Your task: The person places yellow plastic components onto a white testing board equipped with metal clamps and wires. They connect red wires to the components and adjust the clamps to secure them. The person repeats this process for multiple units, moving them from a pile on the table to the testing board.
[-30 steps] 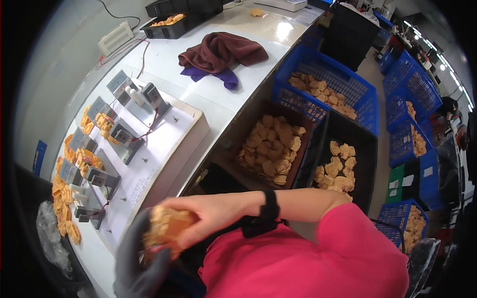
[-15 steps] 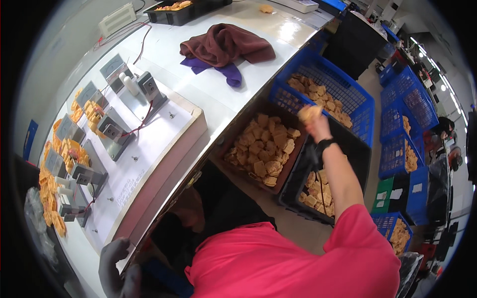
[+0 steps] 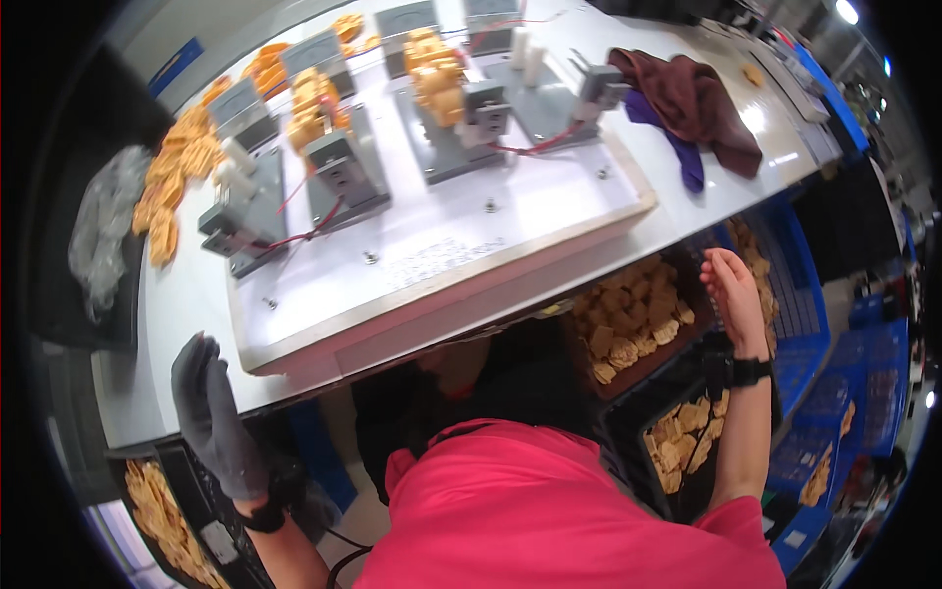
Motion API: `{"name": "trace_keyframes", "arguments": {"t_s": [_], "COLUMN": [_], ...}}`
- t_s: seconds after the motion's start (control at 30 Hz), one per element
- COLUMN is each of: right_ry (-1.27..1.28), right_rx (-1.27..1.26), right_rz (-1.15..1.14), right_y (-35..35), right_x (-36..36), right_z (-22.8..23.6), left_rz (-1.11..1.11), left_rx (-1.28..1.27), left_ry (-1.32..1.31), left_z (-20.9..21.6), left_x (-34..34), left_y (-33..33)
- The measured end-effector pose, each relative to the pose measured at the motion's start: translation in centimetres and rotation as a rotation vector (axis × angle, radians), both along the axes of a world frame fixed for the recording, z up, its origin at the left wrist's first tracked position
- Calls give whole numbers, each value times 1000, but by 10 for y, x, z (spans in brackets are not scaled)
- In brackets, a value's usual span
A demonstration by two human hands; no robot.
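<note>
My left hand (image 3: 211, 417), in a grey glove, hangs by the near left edge of the table, its fingers stretched out and close together with nothing seen in them. My right hand (image 3: 734, 293) is bare and empty, fingers loosely bent, over the brown bin (image 3: 628, 383) at the right. On the table a white board (image 3: 432, 240) carries several grey fixtures with upright blocks and red wires. Yellow moulded pieces sit in two of them, the left one (image 3: 314, 108) and the right one (image 3: 435, 77). More yellow pieces (image 3: 177, 162) lie piled at the board's left.
A brown cloth (image 3: 687, 98) lies over a purple cloth (image 3: 687, 157) on the table. Below at the right stand a black bin (image 3: 643, 417) and a blue basket (image 3: 810, 285) with yellow pieces. Another bin of pieces (image 3: 162, 515) is lower left. Clear plastic (image 3: 103, 231) hangs at the left.
My view has swung left toward the board. The yellow piece that my right hand held over the blue basket has left it. My right hand has come back nearer the table.
</note>
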State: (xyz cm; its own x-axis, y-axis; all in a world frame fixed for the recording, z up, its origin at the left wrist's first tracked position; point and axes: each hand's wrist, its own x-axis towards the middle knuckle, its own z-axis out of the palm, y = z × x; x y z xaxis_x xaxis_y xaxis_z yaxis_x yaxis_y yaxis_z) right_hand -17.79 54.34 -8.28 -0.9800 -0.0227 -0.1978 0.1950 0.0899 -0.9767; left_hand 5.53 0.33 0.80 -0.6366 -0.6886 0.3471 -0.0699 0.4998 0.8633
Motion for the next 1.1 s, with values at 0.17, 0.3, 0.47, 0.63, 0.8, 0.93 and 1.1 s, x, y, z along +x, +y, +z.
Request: {"name": "trace_keyframes", "arguments": {"t_s": [0.17, 0.3, 0.47, 0.63, 0.8, 0.93, 1.1], "right_ry": [252, 947, 1110, 1116, 1049, 1013, 1004], "right_rx": [142, 404, 486, 489, 370, 372, 364], "right_rz": [436, 743, 716, 755, 708, 685, 662], "right_y": [-136, -230, -298, -319, -335, -334, -334], "right_x": [40, 36, 15, 16, 18, 19, 19], "right_z": [113, 131, 113, 99, 91, 90, 90], "left_rz": [49, 8, -110, -112, -92, -99, -98], "left_rx": [93, 14, -124, 124, 155, 44, 53], "left_ry": [5, -120, -121, -106, -95, -117, -156], "left_z": [-37, -53, -70, -80, -111, -111, -108], "left_x": [-6, -8, -5, -4, 15, -2, -9], "left_y": [-16, -22, -36, -39, -54, -55, -51]}}
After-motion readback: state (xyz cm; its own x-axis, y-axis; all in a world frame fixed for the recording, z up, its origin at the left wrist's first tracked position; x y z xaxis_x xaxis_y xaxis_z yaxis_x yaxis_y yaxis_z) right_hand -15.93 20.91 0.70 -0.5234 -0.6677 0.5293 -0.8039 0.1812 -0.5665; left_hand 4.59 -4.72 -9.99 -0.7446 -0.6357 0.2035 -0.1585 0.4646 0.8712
